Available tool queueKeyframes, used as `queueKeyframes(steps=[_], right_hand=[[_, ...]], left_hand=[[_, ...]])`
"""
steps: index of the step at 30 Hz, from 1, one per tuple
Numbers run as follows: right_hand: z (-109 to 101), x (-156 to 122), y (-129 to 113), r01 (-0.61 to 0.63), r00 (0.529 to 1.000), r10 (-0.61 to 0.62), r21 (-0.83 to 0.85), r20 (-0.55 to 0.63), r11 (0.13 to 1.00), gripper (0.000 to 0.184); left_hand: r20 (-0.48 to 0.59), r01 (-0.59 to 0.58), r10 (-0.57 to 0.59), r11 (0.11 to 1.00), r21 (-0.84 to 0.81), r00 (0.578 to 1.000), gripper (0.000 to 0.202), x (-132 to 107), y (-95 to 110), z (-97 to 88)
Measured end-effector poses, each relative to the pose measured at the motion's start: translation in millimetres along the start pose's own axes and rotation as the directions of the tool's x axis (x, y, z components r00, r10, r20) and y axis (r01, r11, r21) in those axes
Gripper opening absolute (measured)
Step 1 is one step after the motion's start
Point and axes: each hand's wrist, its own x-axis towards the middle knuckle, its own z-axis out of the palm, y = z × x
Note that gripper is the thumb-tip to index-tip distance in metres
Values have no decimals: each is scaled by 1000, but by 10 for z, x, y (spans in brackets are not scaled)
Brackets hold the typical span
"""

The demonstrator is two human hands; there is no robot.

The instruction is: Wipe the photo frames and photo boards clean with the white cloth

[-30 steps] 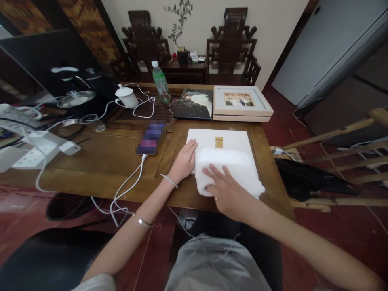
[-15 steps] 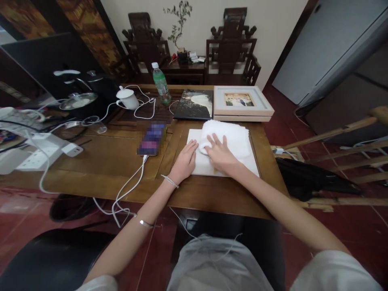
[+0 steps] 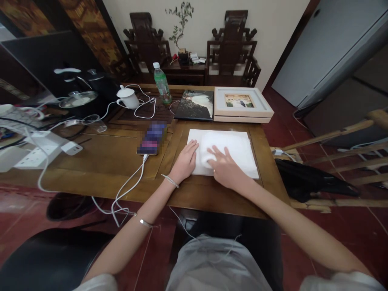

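Observation:
A folded white towel (image 3: 238, 155) lies on a flat white panel (image 3: 194, 133) near the table's front edge. My right hand (image 3: 226, 167) presses on the towel's left part with its fingers spread and the thumb side at the fold, holding it against the panel. My left hand (image 3: 185, 161) rests on the left edge of the panel, its fingers stretched out and close together, gripping nothing. The panel's lower middle is partly hidden by the towel and my right hand.
Behind the panel lie a dark picture (image 3: 195, 104) and a pale framed picture (image 3: 242, 103). A phone (image 3: 152, 137) on a charging cable is to the left. Farther back stand a green bottle (image 3: 162, 84) and a lidded white cup (image 3: 127, 97). A power strip (image 3: 39, 153) sits far left.
My right hand and the towel have slid toward me and slightly right, so the panel's far edge now shows. My left hand has stayed on the panel's edge.

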Motion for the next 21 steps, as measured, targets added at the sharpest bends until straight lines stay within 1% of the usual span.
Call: queueKeyframes(steps=[2, 4, 7, 8, 9, 11, 13, 15, 16, 17, 18, 19, 21], right_hand=[[25, 233, 174, -55, 998, 54, -37, -26, 998, 42], [34, 461, 274, -109, 993, 106, -62, -56, 992, 44], [31, 694, 249, -175, 983, 170, -80, -69, 981, 43], [32, 723, 201, -170, 985, 167, -82, -47, 982, 43], [37, 721, 141, -139, 990, 137, -81, -23, 987, 42], [44, 630, 7, -7, 1000, 7, -70, -6, 998, 39], [27, 448, -110, 156, 987, -158, -45, -24, 987, 35], [-40, 232, -181, 280, 960, -280, -3, -28, 960, 32], [-93, 131, -195, 315, 949, -315, 23, -10, 949, 31], [-152, 44, -194, 328, 944, -329, 49, 16, 943, 30], [-214, -23, -178, 315, 947, -319, 70, 45, 946, 29], [-272, -65, -150, 281, 955, -287, 80, 76, 956, 29], [-349, -68, -58, 157, 980, -163, 60, 116, 986, 30]], left_hand=[[-6, 1, -1, 1000, -18, 1000, 39, 1, 5, 3], [-19, 17, -18, 998, -56, 1000, 39, 4, 32, -15], [-63, 80, -93, 979, -190, 994, 41, 10, 103, -85], [-85, 105, -130, 961, -255, 988, 42, 12, 125, -113], [-117, 121, -166, 939, -322, 979, 43, 12, 142, -138], [-172, 127, -220, 893, -433, 960, 47, 10, 158, -172], [-198, 119, -237, 872, -475, 951, 50, 6, 155, -177], [-191, 127, -232, 887, -443, 954, 52, 0, 148, -159], [-176, 137, -223, 906, -401, 959, 53, -3, 147, -145], [-154, 146, -210, 927, -346, 966, 53, -5, 147, -129], [-127, 148, -190, 947, -285, 973, 52, -6, 149, -114], [-97, 138, -163, 964, -226, 982, 52, -6, 150, -100], [-40, 97, -103, 986, -138, 994, 48, -4, 149, -77]])
